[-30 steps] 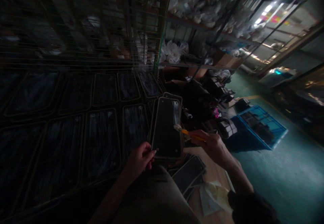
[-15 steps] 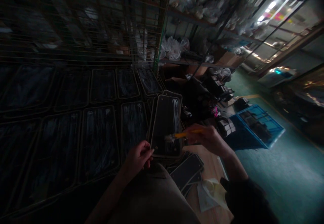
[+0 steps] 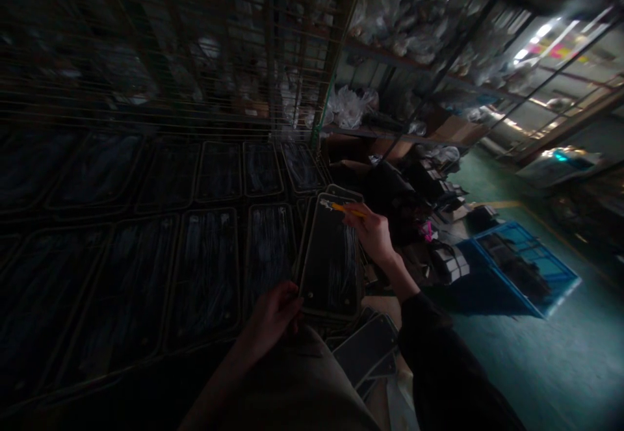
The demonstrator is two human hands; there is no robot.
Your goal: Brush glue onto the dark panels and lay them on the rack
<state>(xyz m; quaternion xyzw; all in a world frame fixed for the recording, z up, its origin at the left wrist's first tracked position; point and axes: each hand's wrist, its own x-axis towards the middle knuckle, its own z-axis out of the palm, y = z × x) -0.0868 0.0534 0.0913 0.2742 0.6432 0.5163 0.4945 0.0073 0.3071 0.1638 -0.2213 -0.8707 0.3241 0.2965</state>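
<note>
My right hand (image 3: 373, 233) is closed around the yellow handle of a brush (image 3: 348, 209). Its bristles meet the far end of a dark rectangular panel (image 3: 324, 255) with rounded corners and a pale rim. Wet, whitish streaks run along the panel's right side. This panel lies on top of other similar ones. At its near left corner, my left hand (image 3: 280, 307) pinches the edge between thumb and fingers. More dark panels with streaky, shiny faces, such as one (image 3: 207, 275) to the left, are laid out in rows.
Uncoated-looking dark panels (image 3: 368, 346) lie in a loose pile by my right knee. A wire mesh rack (image 3: 292, 47) rises behind the rows. Shelves with plastic bags (image 3: 348, 106) stand further back. A blue crate (image 3: 531, 268) sits on the green floor at right.
My right hand has carried the brush from the panel's near end up to its far end. My left hand stays at the near left corner. The whole view has shifted slightly.
</note>
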